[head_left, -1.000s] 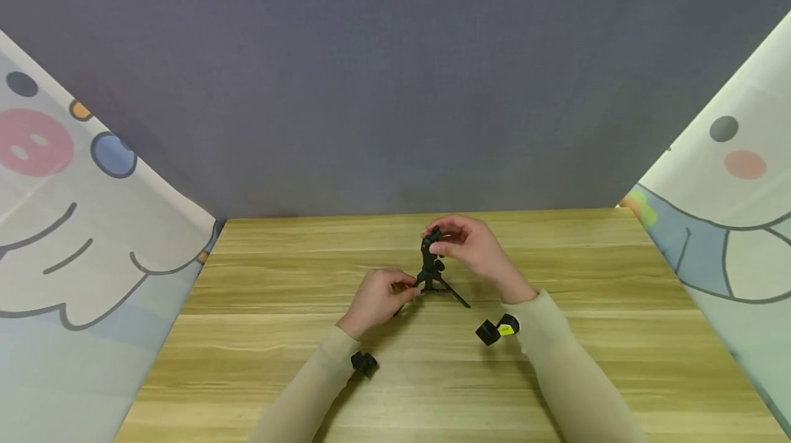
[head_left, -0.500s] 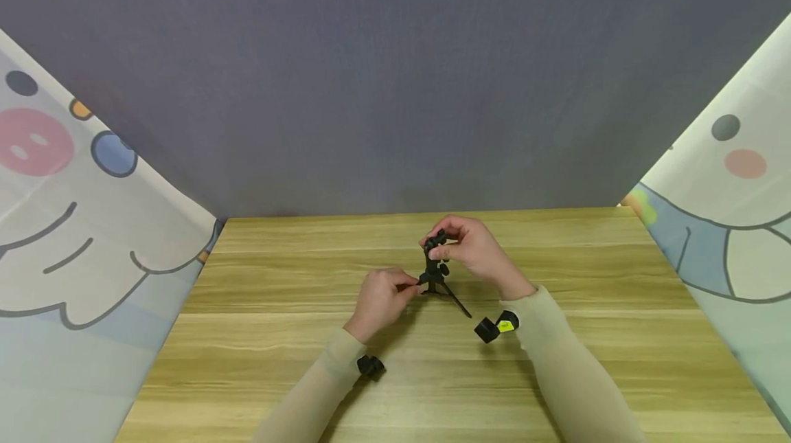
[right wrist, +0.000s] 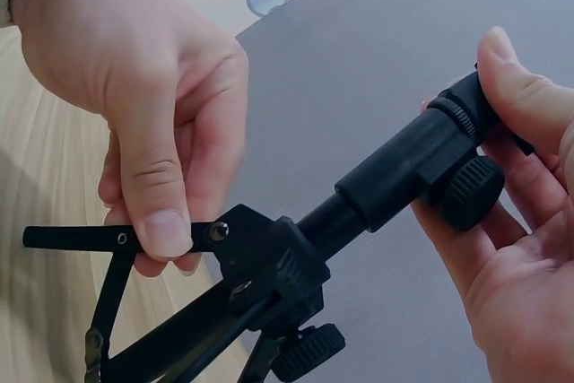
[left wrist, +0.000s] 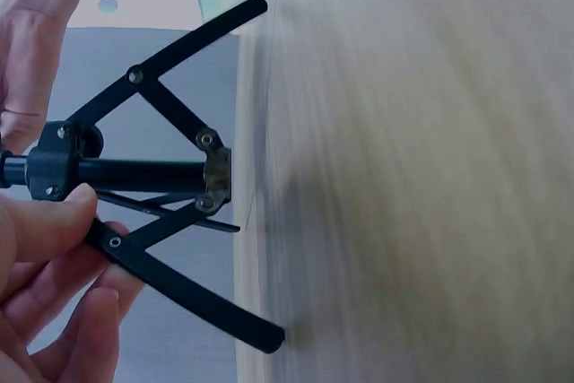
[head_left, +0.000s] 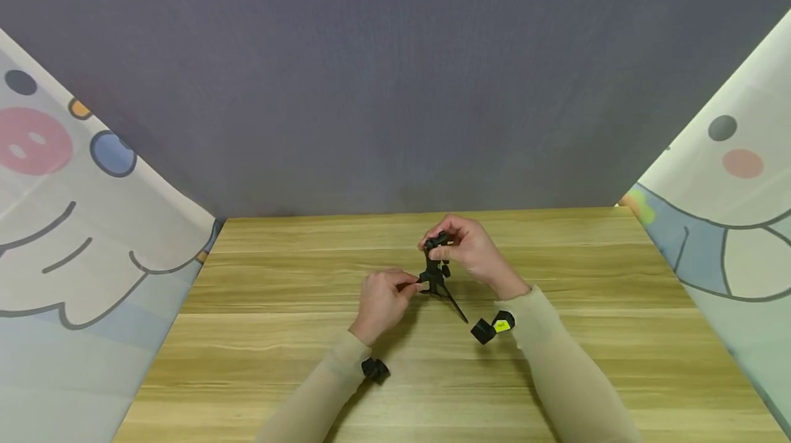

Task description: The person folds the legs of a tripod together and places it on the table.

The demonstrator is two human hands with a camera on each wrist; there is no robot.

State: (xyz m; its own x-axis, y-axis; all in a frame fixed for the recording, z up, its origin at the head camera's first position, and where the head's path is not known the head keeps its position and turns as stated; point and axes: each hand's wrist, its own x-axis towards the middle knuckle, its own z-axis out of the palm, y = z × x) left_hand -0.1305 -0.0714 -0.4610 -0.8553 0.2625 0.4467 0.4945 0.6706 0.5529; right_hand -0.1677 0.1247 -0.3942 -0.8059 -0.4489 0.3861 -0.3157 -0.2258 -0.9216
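Observation:
A small black tripod stands with its legs spread on the wooden table. Its hinged legs and braces show in the left wrist view, joined to a centre column. My left hand pinches one leg near its upper hinge between thumb and fingers. Around the tripod's head, at the top of the column, my right hand holds on with thumb and fingers. Two ridged knobs, an upper knob and a lower knob, stick out from the column in the right wrist view.
The wooden table ends at a grey backdrop. Cartoon-printed curtains hang on both sides, a left curtain and a right curtain. A small black camera juts from the right wrist, another camera from the left.
The tripod has turned a little, its right leg swinging nearer to me. My left hand has shifted slightly right along with it, while my right hand stays at the head.

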